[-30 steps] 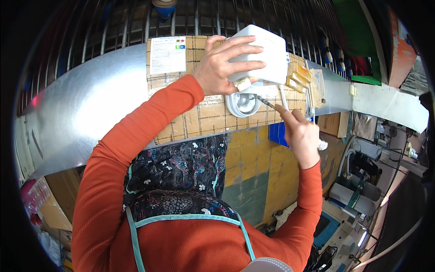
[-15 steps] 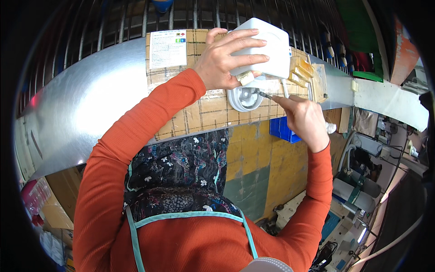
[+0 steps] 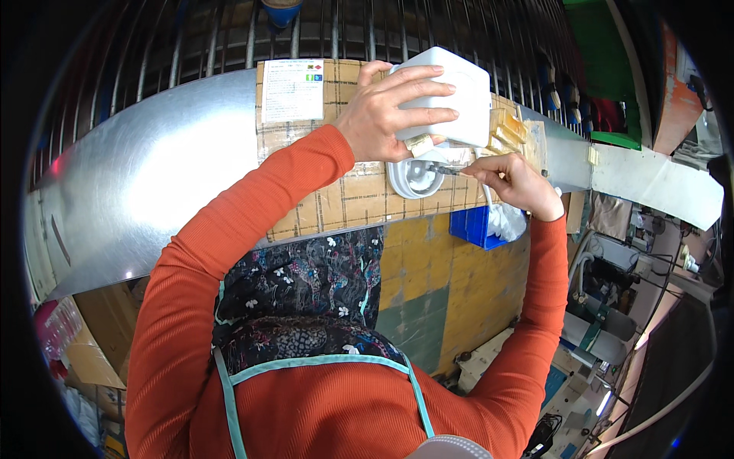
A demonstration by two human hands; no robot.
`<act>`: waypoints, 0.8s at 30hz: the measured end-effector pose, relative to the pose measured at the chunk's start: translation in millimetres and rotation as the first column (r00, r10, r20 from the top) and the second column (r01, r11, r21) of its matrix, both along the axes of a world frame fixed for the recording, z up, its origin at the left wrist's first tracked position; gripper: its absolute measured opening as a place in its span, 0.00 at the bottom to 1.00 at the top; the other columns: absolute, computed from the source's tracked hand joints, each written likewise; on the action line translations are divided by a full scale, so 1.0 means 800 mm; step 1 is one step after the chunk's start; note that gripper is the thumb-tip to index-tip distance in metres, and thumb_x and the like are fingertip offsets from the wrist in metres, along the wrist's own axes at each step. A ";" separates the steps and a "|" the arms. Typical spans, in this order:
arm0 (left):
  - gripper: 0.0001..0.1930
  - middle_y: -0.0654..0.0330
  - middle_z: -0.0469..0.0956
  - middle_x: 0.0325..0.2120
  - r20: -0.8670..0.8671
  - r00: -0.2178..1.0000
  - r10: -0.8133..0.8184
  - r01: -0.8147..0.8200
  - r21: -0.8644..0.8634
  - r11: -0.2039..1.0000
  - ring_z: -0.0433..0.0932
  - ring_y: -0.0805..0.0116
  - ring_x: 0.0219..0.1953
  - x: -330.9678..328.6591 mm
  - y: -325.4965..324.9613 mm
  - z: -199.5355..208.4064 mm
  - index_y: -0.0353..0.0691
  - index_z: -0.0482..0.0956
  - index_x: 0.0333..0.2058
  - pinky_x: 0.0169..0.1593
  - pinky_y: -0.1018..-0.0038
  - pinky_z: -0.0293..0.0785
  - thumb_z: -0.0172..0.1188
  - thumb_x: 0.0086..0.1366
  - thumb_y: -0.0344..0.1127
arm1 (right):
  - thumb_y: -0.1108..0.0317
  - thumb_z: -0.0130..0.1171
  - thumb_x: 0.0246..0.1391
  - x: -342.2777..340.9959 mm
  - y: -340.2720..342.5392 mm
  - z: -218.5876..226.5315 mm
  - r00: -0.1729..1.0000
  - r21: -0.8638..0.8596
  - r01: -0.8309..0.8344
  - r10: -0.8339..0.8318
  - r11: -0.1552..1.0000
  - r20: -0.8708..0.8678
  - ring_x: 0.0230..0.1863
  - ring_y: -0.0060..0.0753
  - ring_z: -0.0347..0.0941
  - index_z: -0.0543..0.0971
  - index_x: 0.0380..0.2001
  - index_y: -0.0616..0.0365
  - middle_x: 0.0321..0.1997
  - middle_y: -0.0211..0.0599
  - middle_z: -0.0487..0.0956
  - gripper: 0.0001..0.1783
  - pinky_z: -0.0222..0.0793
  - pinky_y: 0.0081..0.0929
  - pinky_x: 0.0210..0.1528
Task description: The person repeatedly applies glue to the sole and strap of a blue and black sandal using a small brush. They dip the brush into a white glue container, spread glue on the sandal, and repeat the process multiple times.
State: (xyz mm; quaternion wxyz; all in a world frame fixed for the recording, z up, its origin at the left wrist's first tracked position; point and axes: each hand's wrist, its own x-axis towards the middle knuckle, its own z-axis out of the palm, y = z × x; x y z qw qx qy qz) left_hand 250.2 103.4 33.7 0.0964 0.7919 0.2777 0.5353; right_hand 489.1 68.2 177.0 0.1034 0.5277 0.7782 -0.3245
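Observation:
A white plastic canister (image 3: 463, 88) is tilted over a small white round tub (image 3: 405, 186). My left hand (image 3: 386, 111) grips the canister from its left side, fingers spread along its wall. A short pale-yellow piece (image 3: 418, 144) shows by my left thumb, close to the tub's rim; I cannot tell what it is. My right hand (image 3: 516, 182) pinches a thin brush-like tool (image 3: 446, 170) whose dark end reaches into the tub. White matter shows inside the tub. The canister's mouth is hidden.
Under the tub, cardboard (image 3: 344, 203) covers part of a metal bench (image 3: 160, 153). A printed sheet (image 3: 293, 92) lies at the back left, amber pieces (image 3: 506, 130) at the right. Below the bench edge stands a blue bin (image 3: 470, 226) with white material. Metal rollers (image 3: 214, 38) run behind.
My right hand has moved slightly right, drawing the tool partly back, its end still in the tub. More of the blue bin shows. The canister stays tilted in my left hand.

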 end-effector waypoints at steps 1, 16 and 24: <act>0.21 0.73 0.75 0.56 0.018 1.000 -0.007 0.008 -0.006 1.000 0.67 0.70 0.63 0.001 0.001 -0.001 0.67 0.83 0.45 0.58 0.55 0.54 0.73 0.49 0.48 | 0.74 0.58 0.56 0.003 0.003 -0.002 1.000 -0.017 -0.014 0.014 1.000 0.004 0.36 0.39 0.82 0.85 0.40 0.57 0.35 0.44 0.84 0.10 0.76 0.31 0.41; 0.22 0.72 0.76 0.55 0.020 1.000 -0.002 0.002 -0.002 1.000 0.67 0.69 0.63 -0.001 0.001 0.000 0.67 0.83 0.46 0.59 0.58 0.53 0.73 0.49 0.50 | 0.72 0.64 0.52 0.005 -0.076 -0.021 0.952 0.205 0.279 -0.298 0.938 0.067 0.25 0.29 0.75 0.82 0.40 0.56 0.28 0.33 0.80 0.11 0.68 0.27 0.28; 0.21 0.71 0.76 0.55 0.015 1.000 0.015 -0.016 0.035 0.999 0.68 0.68 0.63 0.000 0.003 -0.003 0.66 0.83 0.47 0.59 0.61 0.52 0.72 0.51 0.52 | 0.78 0.58 0.41 -0.018 -0.077 -0.023 0.935 0.605 -0.290 0.087 0.742 0.342 0.26 0.34 0.76 0.79 0.38 0.49 0.26 0.31 0.73 0.18 0.72 0.31 0.27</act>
